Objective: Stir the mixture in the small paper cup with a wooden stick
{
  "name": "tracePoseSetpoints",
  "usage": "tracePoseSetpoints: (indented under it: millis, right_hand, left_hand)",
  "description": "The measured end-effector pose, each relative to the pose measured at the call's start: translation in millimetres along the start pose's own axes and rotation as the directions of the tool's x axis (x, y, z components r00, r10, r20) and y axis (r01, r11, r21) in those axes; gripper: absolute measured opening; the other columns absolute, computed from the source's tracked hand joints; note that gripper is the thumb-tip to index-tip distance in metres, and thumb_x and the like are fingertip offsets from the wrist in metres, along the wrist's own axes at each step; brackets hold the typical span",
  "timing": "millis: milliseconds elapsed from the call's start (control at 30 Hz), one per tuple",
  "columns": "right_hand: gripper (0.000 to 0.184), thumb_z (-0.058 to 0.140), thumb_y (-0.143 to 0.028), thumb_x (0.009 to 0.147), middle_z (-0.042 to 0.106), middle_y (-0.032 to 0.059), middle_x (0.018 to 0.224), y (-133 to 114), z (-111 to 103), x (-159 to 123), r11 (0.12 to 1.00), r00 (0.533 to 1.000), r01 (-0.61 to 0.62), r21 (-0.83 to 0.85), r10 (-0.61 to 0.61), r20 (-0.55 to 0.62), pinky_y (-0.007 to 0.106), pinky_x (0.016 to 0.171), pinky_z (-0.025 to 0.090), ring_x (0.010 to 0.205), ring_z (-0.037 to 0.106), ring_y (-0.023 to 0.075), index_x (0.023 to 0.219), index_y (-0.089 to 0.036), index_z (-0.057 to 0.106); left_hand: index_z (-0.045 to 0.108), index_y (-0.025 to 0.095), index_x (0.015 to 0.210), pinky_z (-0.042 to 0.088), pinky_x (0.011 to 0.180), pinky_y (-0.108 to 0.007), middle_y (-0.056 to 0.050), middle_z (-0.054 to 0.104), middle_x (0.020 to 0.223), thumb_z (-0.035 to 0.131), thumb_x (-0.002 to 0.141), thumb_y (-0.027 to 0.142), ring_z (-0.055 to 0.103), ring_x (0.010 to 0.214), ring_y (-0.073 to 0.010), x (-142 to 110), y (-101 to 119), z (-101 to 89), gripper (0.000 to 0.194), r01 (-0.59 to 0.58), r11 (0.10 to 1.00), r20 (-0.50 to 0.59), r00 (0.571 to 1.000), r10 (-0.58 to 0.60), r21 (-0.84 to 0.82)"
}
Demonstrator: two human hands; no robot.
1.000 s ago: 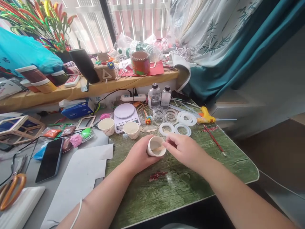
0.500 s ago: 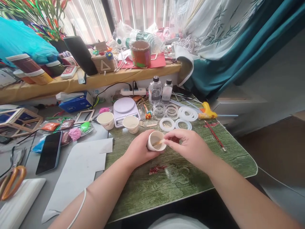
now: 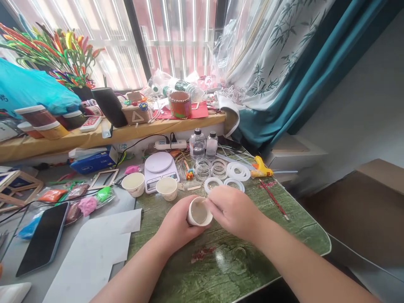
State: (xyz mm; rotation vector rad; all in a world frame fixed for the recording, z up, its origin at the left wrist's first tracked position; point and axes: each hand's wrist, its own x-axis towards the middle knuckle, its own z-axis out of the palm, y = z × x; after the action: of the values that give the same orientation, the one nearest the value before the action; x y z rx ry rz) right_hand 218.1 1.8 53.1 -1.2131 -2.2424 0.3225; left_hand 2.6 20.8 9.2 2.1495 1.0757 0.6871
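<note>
1. The person's left hand (image 3: pixel 175 223) was curled narrowly around a white paper cup (image 3: pixel 198 213), gripping its outer wall, with the cup tilted so its mouth faced up and toward the camera.
2. The cup stood just above a green wood-grain mat (image 3: pixel 227 269), and its inside showed a smooth, pale grey coating or liquid. The exact contents could not be determined.
3. The right hand (image 3: pixel 232 212) was held in a narrow pinch at the cup's rim, with its fingertips (image 3: pixel 212 202) touching or just beside the rim. Whether they held anything could not be determined.
4. Two more white paper cups stood beyond the hands: one (image 3: pixel 166 188) on the mat, holding a pale fill, and one (image 3: pixel 133 184) on the grey tabletop, also pale inside.
5. Beyond them lay a white digital kitchen scale (image 3: pixel 159 172), clear plastic rings (image 3: pixel 203 169) and flat white silicone rings (image 3: pixel 234 184).
6. Two clear bottles with dark caps (image 3: pixel 198 144) stood behind the rings, the nearer one partly filled with clear liquid.
7. A yellow glue gun (image 3: pixel 260 168) and a slender red paintbrush (image 3: pixel 274 200) lay right of the hands; dry red flecks (image 3: pixel 202 254) lay on the mat below them.
</note>
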Motion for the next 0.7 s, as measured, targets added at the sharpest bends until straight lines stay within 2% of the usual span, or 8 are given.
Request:
tracePoseSetpoints:
  millis: [133,200,267,367,533,633,700]
  right_hand:
    - [0.033,0.049,-0.02,0.1,0.045,-0.0026,0.066,-3.7,-3.4,-3.9,0.983,0.988,-0.137,0.125,0.127,0.084,0.029,0.062,0.026,0.064,0.04,0.0135,0.069,-0.02,0.037]
    - [0.033,0.048,-0.022,0.101,0.045,-0.0024,0.067,-6.1,-3.5,-6.2,0.969,0.98,-0.195,0.151,0.188,0.063,0.028,0.063,0.027,0.066,0.041,0.0137,0.069,-0.02,0.037]
    - [0.033,0.048,-0.025,0.1,0.046,-0.0022,0.067,-8.1,-2.4,-7.7,0.946,0.96,-0.28,0.164,0.271,0.074,0.028,0.061,0.026,0.065,0.041,0.0139,0.069,-0.02,0.038]
    - [0.032,0.049,-0.027,0.1,0.049,-0.0025,0.066,-9.9,-0.2,-8.4,0.897,0.922,-0.383,0.222,0.354,0.159,0.027,0.059,0.026,0.064,0.043,0.0134,0.069,-0.02,0.042]
    - [0.035,0.053,-0.027,0.096,0.045,-0.0035,0.062,-6.2,0.6,-10.6,0.878,0.888,-0.456,0.146,0.436,0.146,0.028,0.057,0.023,0.061,0.039,0.0129,0.066,-0.02,0.036]
    - [0.036,0.048,-0.033,0.102,0.047,-0.0032,0.065,-1.0,1.6,-13.2,0.857,0.888,-0.459,0.234,0.45,0.094,0.028,0.058,0.028,0.063,0.042,0.0137,0.069,-0.021,0.039]
    - [0.037,0.046,-0.036,0.104,0.048,-0.0025,0.066,1.5,4.2,-13.8,0.85,0.894,-0.449,0.275,0.433,0.118,0.028,0.059,0.029,0.064,0.044,0.0144,0.07,-0.021,0.042]
  left_hand:
    - [0.063,0.026,0.123,0.056,0.091,-0.036,-0.004,0.074,0.119,0.081,0.08,0.029,0.071,0.105,-0.0246,-0.6,-0.2,0.4,0.046,0.017,1.0,-0.035,0.999,-0.017,-0.013]
    - [0.063,0.027,0.122,0.056,0.091,-0.036,-0.004,0.074,0.12,0.082,0.08,0.029,0.071,0.105,-0.0246,-0.8,-0.4,0.8,0.047,0.025,0.999,-0.035,0.999,-0.026,-0.023]
    - [0.063,0.027,0.122,0.055,0.091,-0.036,-0.004,0.074,0.119,0.083,0.079,0.03,0.071,0.106,-0.0247,-0.9,-0.6,1.0,0.047,0.029,0.999,-0.032,0.999,-0.03,-0.03]
    - [0.063,0.027,0.122,0.056,0.089,-0.036,-0.004,0.074,0.117,0.082,0.08,0.031,0.071,0.103,-0.0244,-0.8,-0.7,1.2,0.047,0.034,0.998,-0.036,0.999,-0.035,-0.044]
    - [0.064,0.027,0.118,0.055,0.088,-0.035,-0.003,0.074,0.116,0.082,0.079,0.031,0.071,0.102,-0.0239,-1.7,0.4,1.1,0.043,0.014,0.999,-0.05,0.999,-0.015,-0.033]
    - [0.066,0.027,0.118,0.055,0.091,-0.037,-0.004,0.074,0.117,0.086,0.075,0.029,0.07,0.104,-0.0253,-2.6,2.0,0.4,0.048,0.016,1.0,-0.064,0.998,-0.017,-0.019]
    - [0.066,0.027,0.116,0.055,0.091,-0.037,-0.003,0.074,0.114,0.087,0.074,0.029,0.071,0.102,-0.0247,-2.9,1.8,0.2,0.048,0.021,1.0,-0.043,0.999,-0.022,-0.023]
